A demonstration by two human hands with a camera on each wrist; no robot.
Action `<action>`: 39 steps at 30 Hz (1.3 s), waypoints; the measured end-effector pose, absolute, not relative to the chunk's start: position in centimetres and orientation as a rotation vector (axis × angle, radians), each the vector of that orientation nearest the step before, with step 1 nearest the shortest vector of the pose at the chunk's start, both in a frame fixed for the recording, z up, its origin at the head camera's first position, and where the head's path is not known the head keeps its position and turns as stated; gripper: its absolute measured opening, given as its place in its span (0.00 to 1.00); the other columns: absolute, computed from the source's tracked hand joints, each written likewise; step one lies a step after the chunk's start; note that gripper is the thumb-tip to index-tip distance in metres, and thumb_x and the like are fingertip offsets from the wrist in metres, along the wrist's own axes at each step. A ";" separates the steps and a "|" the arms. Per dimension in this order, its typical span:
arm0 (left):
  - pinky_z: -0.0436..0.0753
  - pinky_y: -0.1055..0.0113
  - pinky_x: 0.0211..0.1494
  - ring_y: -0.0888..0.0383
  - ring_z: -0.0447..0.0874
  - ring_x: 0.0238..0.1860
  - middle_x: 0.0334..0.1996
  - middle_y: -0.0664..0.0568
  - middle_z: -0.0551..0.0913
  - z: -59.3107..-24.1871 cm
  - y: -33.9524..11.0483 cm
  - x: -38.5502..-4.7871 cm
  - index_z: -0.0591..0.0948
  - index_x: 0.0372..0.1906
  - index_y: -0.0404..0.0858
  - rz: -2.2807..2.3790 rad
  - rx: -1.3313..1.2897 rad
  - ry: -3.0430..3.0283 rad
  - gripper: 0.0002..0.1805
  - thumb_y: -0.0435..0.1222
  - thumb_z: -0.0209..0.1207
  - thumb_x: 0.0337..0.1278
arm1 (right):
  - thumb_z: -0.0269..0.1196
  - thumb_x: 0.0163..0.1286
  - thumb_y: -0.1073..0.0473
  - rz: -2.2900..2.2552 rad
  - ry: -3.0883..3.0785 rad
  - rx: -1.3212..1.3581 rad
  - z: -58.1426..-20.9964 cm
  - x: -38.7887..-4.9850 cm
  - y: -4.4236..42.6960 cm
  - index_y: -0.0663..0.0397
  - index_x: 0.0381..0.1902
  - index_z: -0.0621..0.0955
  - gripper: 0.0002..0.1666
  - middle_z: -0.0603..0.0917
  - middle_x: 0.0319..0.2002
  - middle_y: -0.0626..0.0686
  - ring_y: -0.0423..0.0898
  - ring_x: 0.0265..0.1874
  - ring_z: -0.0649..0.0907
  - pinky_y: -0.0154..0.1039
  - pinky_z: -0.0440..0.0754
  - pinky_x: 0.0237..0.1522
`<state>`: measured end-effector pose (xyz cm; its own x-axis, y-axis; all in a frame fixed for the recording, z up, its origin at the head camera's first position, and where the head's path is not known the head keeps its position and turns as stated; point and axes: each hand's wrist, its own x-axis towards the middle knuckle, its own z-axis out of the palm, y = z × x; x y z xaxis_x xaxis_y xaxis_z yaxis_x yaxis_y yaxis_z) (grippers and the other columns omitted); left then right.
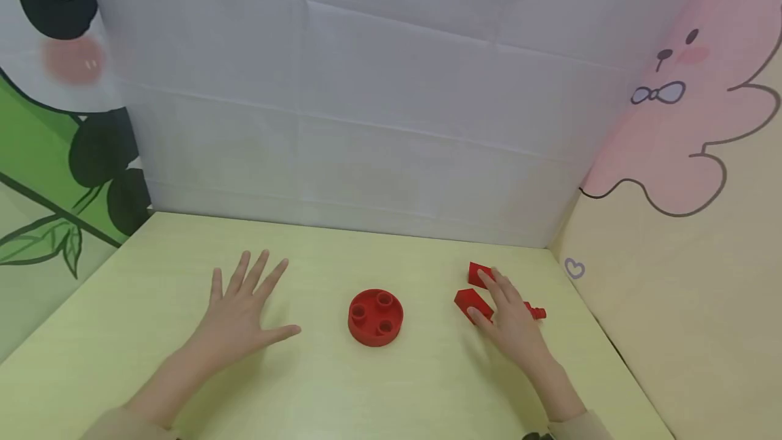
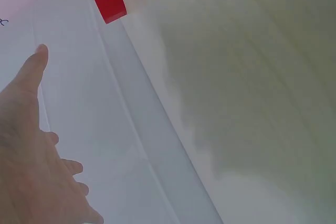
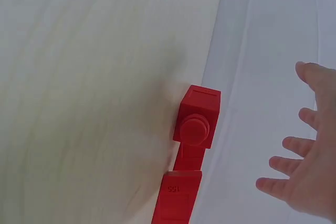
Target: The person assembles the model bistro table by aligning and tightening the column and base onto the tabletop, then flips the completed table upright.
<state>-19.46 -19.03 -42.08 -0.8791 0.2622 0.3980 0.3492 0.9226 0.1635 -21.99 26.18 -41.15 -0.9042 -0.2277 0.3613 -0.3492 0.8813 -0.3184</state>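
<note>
A round red plastic base (image 1: 375,340) with three hollow posts inside its rim lies on the table between my hands. To its left, my left hand (image 1: 235,321) hovers over the table with spread, straight fingers and holds nothing. On the other side, my right hand (image 1: 512,324) hangs over several red plastic pieces, fingers extended. A red block (image 1: 469,300) lies under its thumb and another block (image 1: 478,273) behind its fingertips. A knobbed red end (image 1: 537,313) pokes out to the right; the hand partly hides these pieces. The right wrist view shows a block with a round peg (image 3: 194,129).
The light wooden table (image 1: 318,399) meets a pale, creased cloth backdrop (image 1: 379,87) at its far edge. A panel with a pink cartoon animal (image 1: 690,134) borders the right side. A green and white cartoon panel (image 1: 36,127) borders the left.
</note>
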 end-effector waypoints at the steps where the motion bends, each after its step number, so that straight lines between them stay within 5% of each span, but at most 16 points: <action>1: 0.27 0.34 0.66 0.45 0.26 0.75 0.76 0.45 0.39 -42.1 -18.6 -19.7 0.44 0.75 0.52 -0.351 -0.460 -2.716 0.58 0.71 0.54 0.43 | 0.61 0.65 0.44 0.584 -2.740 0.424 -41.2 -22.3 26.1 0.45 0.72 0.59 0.42 0.58 0.72 0.57 0.61 0.68 0.61 0.63 0.75 0.49; 9: 0.32 0.34 0.67 0.45 0.31 0.75 0.76 0.50 0.41 -42.2 -15.2 -22.0 0.42 0.75 0.51 -0.654 -0.555 -2.786 0.59 0.69 0.58 0.42 | 0.63 0.64 0.51 0.787 -2.834 0.324 -41.8 -24.8 25.2 0.46 0.71 0.60 0.41 0.68 0.66 0.57 0.59 0.64 0.68 0.59 0.72 0.57; 20: 0.40 0.34 0.68 0.39 0.39 0.74 0.74 0.47 0.50 -44.2 -11.6 -25.5 0.43 0.75 0.48 -1.154 -0.731 -2.902 0.62 0.56 0.70 0.39 | 0.67 0.60 0.52 0.780 -2.993 0.209 -44.0 -28.0 25.6 0.58 0.65 0.69 0.37 0.76 0.56 0.59 0.54 0.51 0.75 0.49 0.80 0.49; 25: 0.53 0.37 0.68 0.40 0.47 0.73 0.73 0.45 0.54 -44.7 -10.4 -26.6 0.43 0.75 0.47 -1.397 -0.814 -2.964 0.61 0.51 0.71 0.41 | 0.68 0.58 0.51 0.731 -3.045 0.105 -44.4 -28.6 25.7 0.59 0.58 0.73 0.33 0.78 0.52 0.57 0.52 0.47 0.75 0.47 0.81 0.45; 39: 0.75 0.50 0.57 0.50 0.66 0.62 0.59 0.53 0.73 -45.5 -9.1 -28.2 0.63 0.69 0.46 -1.393 -0.833 -3.074 0.47 0.47 0.72 0.41 | 0.67 0.59 0.54 0.675 -3.024 0.084 -43.7 -28.9 25.3 0.60 0.54 0.78 0.27 0.80 0.45 0.57 0.50 0.40 0.77 0.45 0.82 0.40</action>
